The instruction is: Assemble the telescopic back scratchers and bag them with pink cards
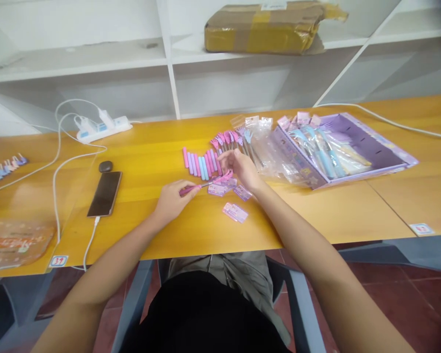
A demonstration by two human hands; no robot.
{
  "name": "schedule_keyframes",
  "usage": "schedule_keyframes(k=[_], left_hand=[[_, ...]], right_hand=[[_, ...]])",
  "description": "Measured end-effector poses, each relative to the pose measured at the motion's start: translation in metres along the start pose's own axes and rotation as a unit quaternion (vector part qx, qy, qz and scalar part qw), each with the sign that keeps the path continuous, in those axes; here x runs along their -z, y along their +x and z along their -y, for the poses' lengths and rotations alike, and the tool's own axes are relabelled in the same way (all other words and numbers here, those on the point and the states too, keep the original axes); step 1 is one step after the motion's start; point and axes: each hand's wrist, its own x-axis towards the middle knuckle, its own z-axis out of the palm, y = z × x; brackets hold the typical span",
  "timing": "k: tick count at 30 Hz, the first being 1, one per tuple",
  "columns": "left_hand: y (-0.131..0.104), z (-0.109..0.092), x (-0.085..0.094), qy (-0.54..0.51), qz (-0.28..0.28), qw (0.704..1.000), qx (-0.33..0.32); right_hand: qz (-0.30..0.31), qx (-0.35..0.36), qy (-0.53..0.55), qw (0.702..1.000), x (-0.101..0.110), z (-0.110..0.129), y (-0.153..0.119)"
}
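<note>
My left hand (174, 200) is closed around the pink handle of what looks like a back scratcher (208, 184), with a thin metal shaft and a forked pink head pointing right. Beside that head is my right hand (245, 170), its fingers loosely curled and the thumb apart; whether it touches the head is unclear. Just beyond lies a row of pink, purple and blue tubes (203, 166). Behind them are several metal rods with claw-shaped heads (228, 138), partly hidden by my right hand. Small printed cards (235, 212) lie nearer to me.
Clear plastic bags (275, 152) lie beside a purple box (371, 169) holding bagged blue pieces. A phone (105, 194), charging cable, dark small case (105, 166) and power strip (105, 130) are on the left. A taped carton (260, 29) sits on the shelf.
</note>
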Motion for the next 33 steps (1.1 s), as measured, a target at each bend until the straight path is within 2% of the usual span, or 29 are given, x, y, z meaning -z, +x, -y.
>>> schedule_keyframes(k=[2,4,7,10,17,21,24,27,33], left_hand=[[0.002,0.004,0.002,0.015,0.006,1.000,0.007],[0.005,0.007,0.004,0.036,0.013,0.999,0.021],[0.008,0.011,0.006,0.050,0.017,0.998,0.040],[0.009,0.013,0.008,0.054,0.030,0.997,0.040],[0.007,0.005,0.017,0.150,0.067,0.986,-0.004],[0.008,-0.005,0.026,0.210,0.062,0.975,-0.041],[0.006,-0.013,0.032,0.248,0.034,0.965,-0.078],[0.003,-0.024,0.037,0.296,-0.004,0.945,-0.137],[-0.006,-0.049,0.040,0.362,-0.062,0.897,-0.248]], right_hand=[[0.004,0.028,-0.065,0.997,0.003,-0.002,-0.002],[0.014,0.076,-0.167,0.983,0.004,-0.002,-0.004],[0.053,0.159,-0.318,0.933,0.004,-0.001,-0.006],[0.090,0.223,-0.402,0.883,0.004,-0.004,-0.004],[0.137,0.281,-0.533,0.787,-0.001,-0.002,0.004],[0.138,0.299,-0.573,0.751,-0.017,0.013,-0.002],[0.138,0.328,-0.604,0.713,-0.025,0.032,-0.013],[0.104,0.350,-0.628,0.687,-0.028,0.055,-0.028],[0.040,0.363,-0.659,0.658,-0.037,0.089,-0.058]])
